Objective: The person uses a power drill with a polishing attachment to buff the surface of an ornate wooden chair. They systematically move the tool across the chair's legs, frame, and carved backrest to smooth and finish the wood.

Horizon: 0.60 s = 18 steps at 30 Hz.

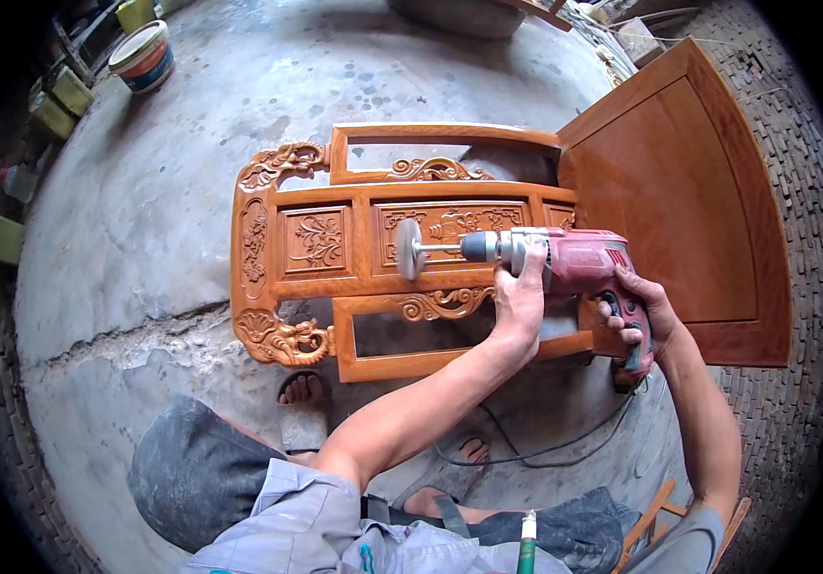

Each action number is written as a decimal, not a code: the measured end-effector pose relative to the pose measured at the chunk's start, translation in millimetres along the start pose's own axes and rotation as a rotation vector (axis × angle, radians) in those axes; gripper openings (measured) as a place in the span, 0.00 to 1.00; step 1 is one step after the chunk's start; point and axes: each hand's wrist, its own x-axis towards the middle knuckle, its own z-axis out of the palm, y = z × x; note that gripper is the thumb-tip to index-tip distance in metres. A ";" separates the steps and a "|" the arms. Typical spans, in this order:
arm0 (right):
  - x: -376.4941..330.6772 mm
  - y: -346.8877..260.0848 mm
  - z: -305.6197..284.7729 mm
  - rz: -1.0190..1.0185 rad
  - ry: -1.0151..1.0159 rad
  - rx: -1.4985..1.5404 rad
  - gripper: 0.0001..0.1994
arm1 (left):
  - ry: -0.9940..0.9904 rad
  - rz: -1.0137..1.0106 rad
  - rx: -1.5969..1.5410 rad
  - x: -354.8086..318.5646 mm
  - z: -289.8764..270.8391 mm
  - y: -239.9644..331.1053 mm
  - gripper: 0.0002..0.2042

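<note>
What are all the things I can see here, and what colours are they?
Carved wooden frame: one, orange-brown, lying on the concrete floor, centre.
Wooden panel: one, orange-brown, at the frame's right end.
Electric drill: one, red and grey, held above the frame.
Round disc: one, grey-white, on the drill's tip.
Power cord: one, black, on the floor below the drill.
Bucket: one, white with orange and blue, top left.
Concrete floor: grey, cracked.
Sandalled feet: two, below the frame.
Left hand: one, gripping the drill's front.
Right hand: one, on the drill's handle.
</note>
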 end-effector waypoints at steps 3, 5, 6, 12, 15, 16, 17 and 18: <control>10.5 3.3 15.6 -0.089 0.038 -0.026 0.18 | 0.057 -0.006 0.019 17.2 0.0 14.4 0.25; 18.0 7.2 22.0 -0.085 0.067 0.022 0.18 | -0.012 -0.030 0.060 23.6 -3.5 27.4 0.26; 20.7 8.1 24.7 -0.084 0.052 0.049 0.19 | -0.036 -0.039 0.062 27.4 -4.5 31.7 0.26; -12.3 1.4 6.2 -0.011 0.018 -0.015 0.20 | -0.100 -0.053 -0.028 0.8 0.4 5.0 0.26; -15.3 1.5 2.9 -0.042 0.057 -0.028 0.21 | -0.097 -0.055 -0.010 -1.4 4.7 -0.7 0.26; -18.2 2.3 3.2 -0.063 0.083 -0.025 0.21 | -0.102 -0.063 0.000 -1.9 9.0 6.4 0.26; -19.9 3.0 5.0 -0.074 0.094 -0.012 0.21 | -0.106 -0.071 0.011 -1.5 12.4 10.9 0.25; -18.0 3.7 7.8 -0.083 0.099 0.003 0.21 | -0.122 -0.065 0.001 0.2 13.2 14.2 0.25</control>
